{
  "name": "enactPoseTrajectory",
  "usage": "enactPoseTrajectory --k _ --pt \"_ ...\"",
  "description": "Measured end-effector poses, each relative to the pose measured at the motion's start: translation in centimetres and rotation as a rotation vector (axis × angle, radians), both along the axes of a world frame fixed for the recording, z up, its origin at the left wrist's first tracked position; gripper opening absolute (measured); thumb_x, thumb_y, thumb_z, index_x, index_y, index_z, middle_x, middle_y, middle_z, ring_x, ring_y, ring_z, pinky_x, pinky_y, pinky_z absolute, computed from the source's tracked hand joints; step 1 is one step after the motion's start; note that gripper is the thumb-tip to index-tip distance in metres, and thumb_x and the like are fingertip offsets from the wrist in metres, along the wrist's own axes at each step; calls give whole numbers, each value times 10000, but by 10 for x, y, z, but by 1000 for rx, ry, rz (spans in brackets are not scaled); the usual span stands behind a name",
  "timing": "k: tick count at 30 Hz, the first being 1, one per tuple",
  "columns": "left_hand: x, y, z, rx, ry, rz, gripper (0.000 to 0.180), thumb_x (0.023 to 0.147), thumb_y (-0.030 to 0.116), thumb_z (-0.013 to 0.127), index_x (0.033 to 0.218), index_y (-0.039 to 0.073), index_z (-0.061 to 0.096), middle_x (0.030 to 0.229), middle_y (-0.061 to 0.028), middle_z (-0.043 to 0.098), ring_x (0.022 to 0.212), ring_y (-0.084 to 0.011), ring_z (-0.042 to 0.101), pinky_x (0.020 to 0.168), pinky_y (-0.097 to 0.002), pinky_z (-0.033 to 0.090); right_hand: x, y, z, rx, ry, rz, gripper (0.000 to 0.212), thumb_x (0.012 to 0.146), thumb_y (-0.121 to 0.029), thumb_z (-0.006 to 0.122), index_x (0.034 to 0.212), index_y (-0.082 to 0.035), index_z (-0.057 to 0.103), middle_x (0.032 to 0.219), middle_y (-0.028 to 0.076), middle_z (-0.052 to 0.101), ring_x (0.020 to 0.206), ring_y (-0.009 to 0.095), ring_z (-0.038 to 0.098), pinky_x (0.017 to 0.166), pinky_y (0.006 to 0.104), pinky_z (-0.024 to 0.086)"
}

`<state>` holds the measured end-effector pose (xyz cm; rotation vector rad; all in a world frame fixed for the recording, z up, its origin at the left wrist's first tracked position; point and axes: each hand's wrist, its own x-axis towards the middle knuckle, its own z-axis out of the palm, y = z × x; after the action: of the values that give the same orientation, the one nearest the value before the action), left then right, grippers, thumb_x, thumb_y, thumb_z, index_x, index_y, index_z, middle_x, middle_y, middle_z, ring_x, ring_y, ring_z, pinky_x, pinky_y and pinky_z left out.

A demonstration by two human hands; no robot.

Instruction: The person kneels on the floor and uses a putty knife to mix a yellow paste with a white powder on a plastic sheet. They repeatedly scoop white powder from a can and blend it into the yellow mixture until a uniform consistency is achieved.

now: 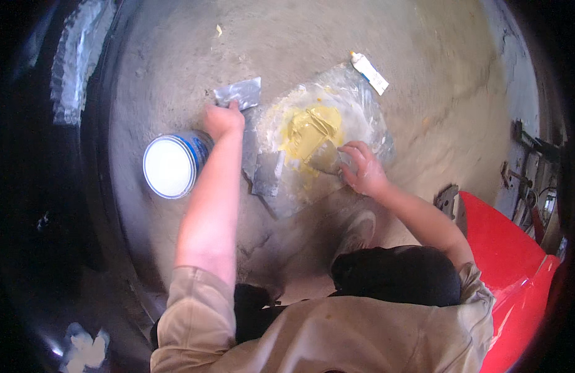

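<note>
My left hand (224,120) is closed on a flat grey spreader (242,92), held beyond the left edge of a smeared mixing sheet (368,133). Yellow putty (312,127) is heaped in the middle of that sheet, with a paler crust around it. Pinched between the fingers of my right hand (366,174) is a putty-coated spreader (324,159), its blade against the near side of the putty. Another grey flat piece (267,175) lies at the sheet's left edge. A white tube with an orange cap (369,73) rests at the far right corner.
A can with a white lid (169,166) stands left of my left forearm. Along the left runs a glossy black panel (45,211) with pale patches. A red panel (505,255) is close to my right elbow, and metal parts (536,180) sit by the right wall.
</note>
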<state>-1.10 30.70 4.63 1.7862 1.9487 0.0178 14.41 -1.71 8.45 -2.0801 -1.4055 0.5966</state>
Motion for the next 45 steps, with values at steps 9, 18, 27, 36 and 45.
enactPoseTrajectory --k 9,18,27,36,45 --pt "-2 -145 81 -687 -1193 478 388 882 322 773 1076 8 652 916 -42 657 765 -106 556 652 -282 434 -36 72 36 -118 1546 -396 337 1023 -290 579 1197 -5 614 1001 29 663 899 143 614 805 293 506" --pt "-110 -128 117 -433 -631 -452 597 782 287 864 1242 31 582 1095 -90 640 989 -215 603 896 -354 502 -19 50 39 -131 710 -518 333 990 -312 633 840 -16 669 725 40 629 654 148 566 609 308 455" --pt "-181 10 110 222 240 -655 1276 583 545 903 1564 120 206 1555 -288 244 1420 -484 282 1153 -553 299 58 8 25 127 -37 -441 153 900 -105 709 913 40 662 788 190 645 699 353 635 639 381 506" --pt "-164 -9 134 139 329 -569 1336 547 527 925 1577 153 161 1512 -307 278 1389 -474 320 1107 -552 372 29 6 19 105 -56 -184 132 885 -91 712 955 14 673 853 190 657 758 366 654 633 407 526" --pt "-167 -23 137 256 306 -564 1363 527 491 947 1579 166 143 1463 -352 245 1342 -512 305 1123 -546 330 15 21 26 151 -8 -175 150 900 -103 702 994 12 679 837 196 646 733 355 642 645 396 507"
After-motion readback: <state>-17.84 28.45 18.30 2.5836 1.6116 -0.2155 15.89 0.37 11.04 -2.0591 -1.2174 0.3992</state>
